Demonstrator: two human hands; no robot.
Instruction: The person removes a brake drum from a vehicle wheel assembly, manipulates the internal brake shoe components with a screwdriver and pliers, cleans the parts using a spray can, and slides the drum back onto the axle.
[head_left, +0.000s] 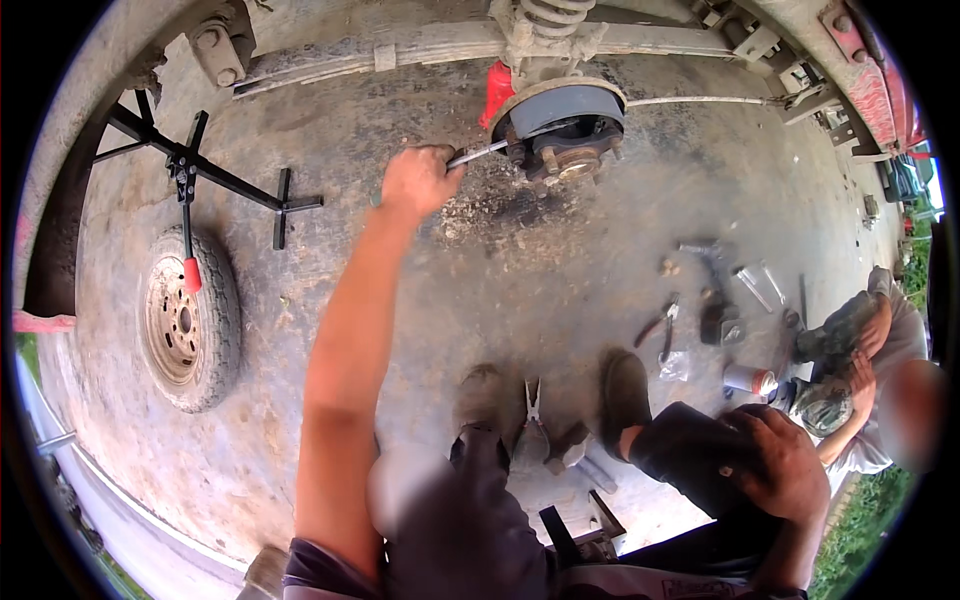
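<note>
My left hand [420,180] is stretched far forward, its fingers wrapped round a screwdriver-like metal tool [482,153]; the grip is hidden in the palm. The tool's silver shaft reaches into the left side of a drum brake assembly [572,112], among its dark inner parts. A hub with wheel studs [575,160] stands out of the brake's middle. My right hand [785,465] rests over my bent right knee [695,455], holding nothing, with fingers somewhat apart.
A wheel [190,320] stands at left beside a black metal stand [230,178]. Near my shoes lie pliers [533,400]. Pincers [669,327], a spray can [750,380] and wrenches [753,287] lie at right. Another person [890,350] sits at far right. A leaf spring [370,58] spans above.
</note>
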